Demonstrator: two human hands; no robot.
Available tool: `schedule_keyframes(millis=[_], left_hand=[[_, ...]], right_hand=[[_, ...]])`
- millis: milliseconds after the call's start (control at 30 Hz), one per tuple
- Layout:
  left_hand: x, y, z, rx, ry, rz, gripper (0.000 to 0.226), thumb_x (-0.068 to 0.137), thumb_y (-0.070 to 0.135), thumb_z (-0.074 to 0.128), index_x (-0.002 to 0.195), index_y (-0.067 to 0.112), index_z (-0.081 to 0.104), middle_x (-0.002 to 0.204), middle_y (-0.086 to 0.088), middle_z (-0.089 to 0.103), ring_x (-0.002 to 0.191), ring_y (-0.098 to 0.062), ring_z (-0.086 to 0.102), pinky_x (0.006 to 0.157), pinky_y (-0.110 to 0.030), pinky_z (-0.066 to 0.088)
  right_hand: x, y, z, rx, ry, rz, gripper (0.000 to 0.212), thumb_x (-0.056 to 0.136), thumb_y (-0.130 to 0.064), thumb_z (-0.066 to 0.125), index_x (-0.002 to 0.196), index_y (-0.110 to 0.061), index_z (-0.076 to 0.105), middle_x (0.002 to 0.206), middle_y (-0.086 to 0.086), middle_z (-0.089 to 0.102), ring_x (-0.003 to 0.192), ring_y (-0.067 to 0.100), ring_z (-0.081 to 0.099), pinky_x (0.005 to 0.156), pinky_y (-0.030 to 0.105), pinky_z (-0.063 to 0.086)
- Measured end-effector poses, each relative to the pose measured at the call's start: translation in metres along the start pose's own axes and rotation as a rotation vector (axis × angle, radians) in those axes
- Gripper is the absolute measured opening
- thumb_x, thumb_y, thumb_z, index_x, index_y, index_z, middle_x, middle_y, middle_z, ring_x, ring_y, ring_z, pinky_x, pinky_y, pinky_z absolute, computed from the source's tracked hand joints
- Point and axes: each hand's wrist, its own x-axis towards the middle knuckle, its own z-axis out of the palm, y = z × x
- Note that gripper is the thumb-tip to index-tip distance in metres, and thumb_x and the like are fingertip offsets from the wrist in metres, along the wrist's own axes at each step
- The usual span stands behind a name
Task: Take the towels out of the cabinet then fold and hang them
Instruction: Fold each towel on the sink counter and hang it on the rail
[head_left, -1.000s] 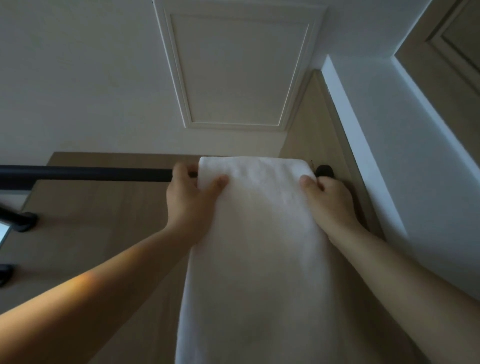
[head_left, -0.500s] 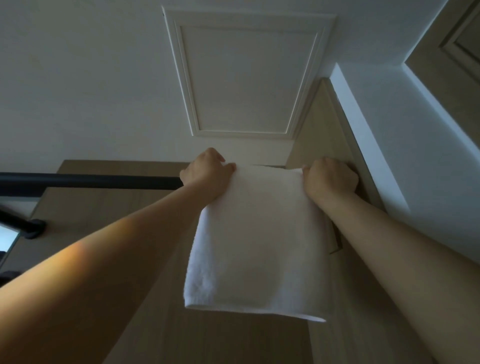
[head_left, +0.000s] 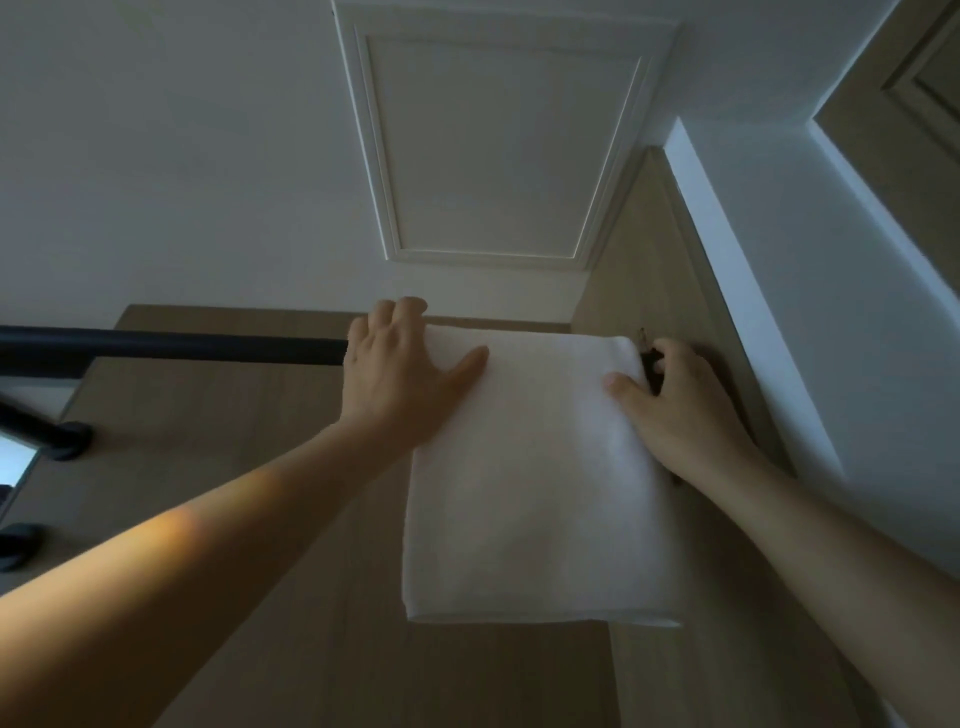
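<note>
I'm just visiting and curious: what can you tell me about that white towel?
The towel is white, soft terry-looking cloth, folded into a neat rectangle and draped over the right end of a dark bar. Its visible part hangs straight down, lower edge level, before a wooden panel. The left hand holds its upper left corner, thumb spread across the front; the right hand grips its upper right edge, thumb on the front.

Towel (head_left: 535, 467) front fall now shorter, hem in view; my left hand (head_left: 395, 379) and right hand (head_left: 680, 410) have settled it back on the bar (head_left: 171, 351)
</note>
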Motion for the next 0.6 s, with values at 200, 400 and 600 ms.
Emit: schedule_keyframes(millis=[200, 400, 600], left_hand=[[-0.03, 0.003, -0.006, -0.317, -0.246, -0.314, 0.059, 0.075, 0.065, 0.063, 0.102, 0.013, 0.062, 0.1, 0.0, 0.065, 0.084, -0.014, 0.064, 0.061, -0.026, 0.05], [-0.037, 0.003, -0.005, -0.7, -0.35, -0.576, 0.037, 0.077, 0.04, 0.078, 0.094, 0.007, 0.071, 0.079, -0.005, 0.075, 0.071, -0.022, 0.073, 0.071, -0.037, 0.06], [-0.026, 0.01, -0.01, -0.637, -0.138, -0.456, 0.028, 0.077, 0.039, 0.079, 0.082, 0.013, 0.071, 0.075, -0.002, 0.073, 0.069, -0.02, 0.071, 0.062, -0.031, 0.058]], right_hand=[[-0.011, 0.009, 0.003, 0.169, -0.173, 0.17, 0.046, 0.097, -0.045, 0.051, 0.128, -0.012, 0.051, 0.103, 0.0, 0.06, 0.082, 0.011, 0.056, 0.057, 0.024, 0.039], [-0.023, 0.017, -0.003, 0.349, -0.236, 0.233, 0.03, 0.097, -0.042, 0.053, 0.097, -0.014, 0.065, 0.097, 0.006, 0.069, 0.086, 0.02, 0.064, 0.07, 0.028, 0.048], [-0.015, 0.006, 0.003, 0.267, -0.042, 0.099, 0.037, 0.098, -0.037, 0.052, 0.088, -0.004, 0.063, 0.076, 0.006, 0.061, 0.065, 0.017, 0.055, 0.054, 0.027, 0.037]])
